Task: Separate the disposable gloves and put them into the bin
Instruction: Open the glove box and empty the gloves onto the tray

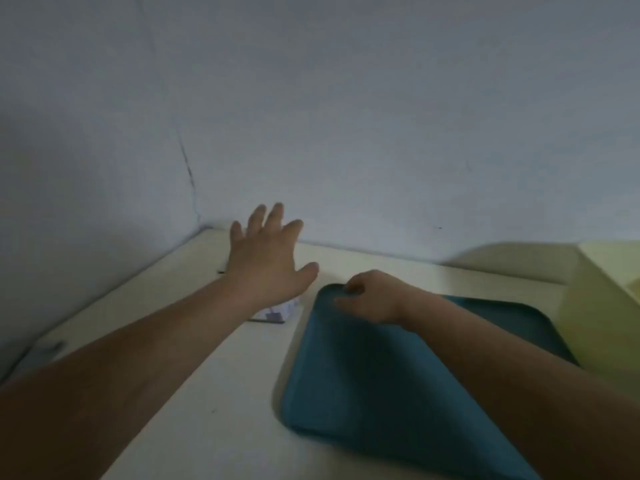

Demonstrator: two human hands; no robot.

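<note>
Left grip (266, 258): released, fingers spread, over far-left worktop (207, 393), above white purple-printed packet (277, 311); contact not discernible.
Right grip (370, 297): grasping far-left corner of teal tray (363, 393), fingers curled over rim.
Tray: lies flat on worktop, just right of packet.
Pale yellow bin (606, 306): far right, beside tray.
Packet contents: too blurred to tell.
</note>
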